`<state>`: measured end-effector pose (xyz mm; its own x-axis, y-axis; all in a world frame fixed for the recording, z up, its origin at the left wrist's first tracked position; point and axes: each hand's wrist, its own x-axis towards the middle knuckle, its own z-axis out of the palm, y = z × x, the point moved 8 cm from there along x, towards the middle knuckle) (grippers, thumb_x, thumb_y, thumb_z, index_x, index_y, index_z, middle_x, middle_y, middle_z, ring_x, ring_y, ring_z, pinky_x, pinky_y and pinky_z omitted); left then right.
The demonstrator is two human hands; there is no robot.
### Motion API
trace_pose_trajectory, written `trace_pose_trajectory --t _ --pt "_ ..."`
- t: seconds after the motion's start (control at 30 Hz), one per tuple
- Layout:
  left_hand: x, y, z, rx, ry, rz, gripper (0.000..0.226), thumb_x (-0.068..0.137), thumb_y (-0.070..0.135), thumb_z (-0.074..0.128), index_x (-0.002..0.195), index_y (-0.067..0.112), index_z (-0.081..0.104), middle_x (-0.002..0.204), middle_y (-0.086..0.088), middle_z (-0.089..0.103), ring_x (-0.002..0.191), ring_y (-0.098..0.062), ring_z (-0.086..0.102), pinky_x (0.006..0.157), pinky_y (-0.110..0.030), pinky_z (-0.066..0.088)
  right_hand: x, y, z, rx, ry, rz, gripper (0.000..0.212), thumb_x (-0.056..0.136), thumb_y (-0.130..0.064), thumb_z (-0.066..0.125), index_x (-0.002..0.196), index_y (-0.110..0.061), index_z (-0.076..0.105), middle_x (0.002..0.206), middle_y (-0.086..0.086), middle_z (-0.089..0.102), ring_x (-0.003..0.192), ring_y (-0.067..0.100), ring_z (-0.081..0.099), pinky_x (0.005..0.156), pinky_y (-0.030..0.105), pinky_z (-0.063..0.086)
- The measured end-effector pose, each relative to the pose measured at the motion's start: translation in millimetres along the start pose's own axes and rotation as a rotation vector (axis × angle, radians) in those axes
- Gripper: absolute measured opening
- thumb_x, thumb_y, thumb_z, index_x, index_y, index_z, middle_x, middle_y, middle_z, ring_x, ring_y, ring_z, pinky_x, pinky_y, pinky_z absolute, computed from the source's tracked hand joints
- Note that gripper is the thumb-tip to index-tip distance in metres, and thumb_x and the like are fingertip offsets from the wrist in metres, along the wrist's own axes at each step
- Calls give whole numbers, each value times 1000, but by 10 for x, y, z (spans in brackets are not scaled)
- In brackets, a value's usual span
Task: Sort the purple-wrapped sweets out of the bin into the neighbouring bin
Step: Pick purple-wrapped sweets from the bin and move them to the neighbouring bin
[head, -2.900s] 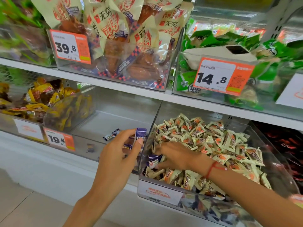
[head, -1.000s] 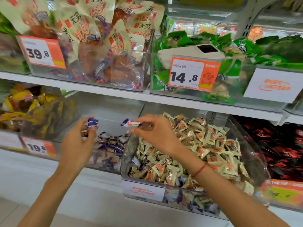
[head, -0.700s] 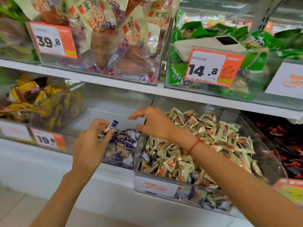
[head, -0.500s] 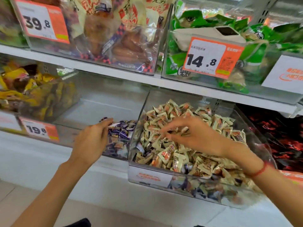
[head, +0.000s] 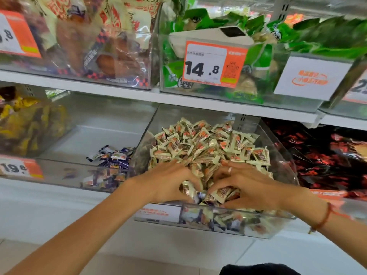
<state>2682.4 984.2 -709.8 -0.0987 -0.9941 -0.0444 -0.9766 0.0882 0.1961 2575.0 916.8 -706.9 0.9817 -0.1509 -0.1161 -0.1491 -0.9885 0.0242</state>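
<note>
Both hands are down in the front of the clear bin [head: 278,155] that is heaped with cream-and-orange sweets [head: 208,143]. The left hand [head: 168,181] lies palm down on the pile with its fingers spread and pushed in among the wrappers; its grip looks loose and open, and nothing shows pinched in it. The right hand [head: 242,185] mirrors it just beside, fingers splayed into the heap, a ring on one finger and a red string bracelet [head: 323,219] at the wrist. Its grip likewise looks open, though the fingertips of both hands are partly buried, so whether any of them has hold of a sweet below the surface I cannot tell. Between the two hands, near the bin's front wall, a scrap of purple wrapper [head: 201,195] peeps out among the cream ones.

A small heap of purple-wrapped sweets [head: 115,157] lies in the front right corner of the neighbouring bin [head: 59,161] to the left, close against the wall shared with the full bin. Further left sits a bin of yellow packets [head: 29,126] with a price tag [head: 19,167] in front. On the shelf [head: 119,90] above, a bin of green packets [head: 297,34] carries an orange tag reading 14.8 [head: 212,64].
</note>
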Motion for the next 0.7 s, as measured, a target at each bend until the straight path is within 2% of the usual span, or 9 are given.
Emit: trace_pose_trajectory --t 0.17,0.23,0.33,0.37,0.43,0.5,0.6,0.67,0.7 --pt "-43 -265 -126 -74 245 -143 39 76 49 72 113 43 63 120 18 63 108 -9 57 89 -30 42 108 -29 -41 -15 107 -4 40 89 -55 53 126 -39 55 121 -15 50 111 7 46 70 18 29" --pt "-50 -321 -170 -109 280 -190 37 76 50 72 111 44 63 120 19 62 104 -7 58 86 -31 43 155 29 -66 54 152 38 37 90 -54 53 120 -34 57 118 -14 54 106 8 52 70 18 38" --pt "-18 -412 -238 -167 344 -250 32 78 45 72 108 43 62 130 19 56 104 -8 62 93 -36 45 210 153 -166 140 266 125 26 90 -48 58 107 -27 58 116 -5 60 91 14 60 76 36 50" --pt "1 -450 -269 -164 382 -271 28 79 44 72 105 43 62 134 17 54 94 -4 65 92 -34 47 234 192 -199 147 290 145 24 90 -45 60 106 -27 58 114 -5 61 87 13 59 74 35 49" --pt "53 -512 -331 -141 461 -315 25 81 43 70 104 41 61 135 13 54 54 5 58 81 -31 54 304 250 -252 133 314 170 19 91 -38 61 105 -26 59 103 -10 61 77 6 54 66 23 42" --pt "120 -569 -337 -126 513 -353 26 81 42 70 106 40 61 129 11 59 40 0 46 73 -31 55 404 313 -306 112 341 206 14 91 -35 61 101 -25 60 85 -17 53 70 -2 50 56 12 34" --pt "176 -601 -342 -105 535 -385 28 83 39 70 110 38 60 108 7 68 49 2 44 72 -28 52 601 466 -412 71 398 290 10 90 -28 64 95 -20 61 81 -12 52 71 7 54 54 13 30" --pt "161 -575 -374 1 553 -383 30 83 35 70 112 34 62 117 7 63 83 -5 59 77 -29 50 714 553 -453 80 389 347 8 89 -25 65 94 -20 61 84 -7 56 80 17 59 61 22 35" --pt "132 -542 -410 46 588 -357 31 82 32 71 112 31 63 122 7 60 102 -11 57 84 -32 50 744 570 -466 86 369 354 9 88 -24 66 96 -22 61 86 -7 57 85 17 60 65 24 36"
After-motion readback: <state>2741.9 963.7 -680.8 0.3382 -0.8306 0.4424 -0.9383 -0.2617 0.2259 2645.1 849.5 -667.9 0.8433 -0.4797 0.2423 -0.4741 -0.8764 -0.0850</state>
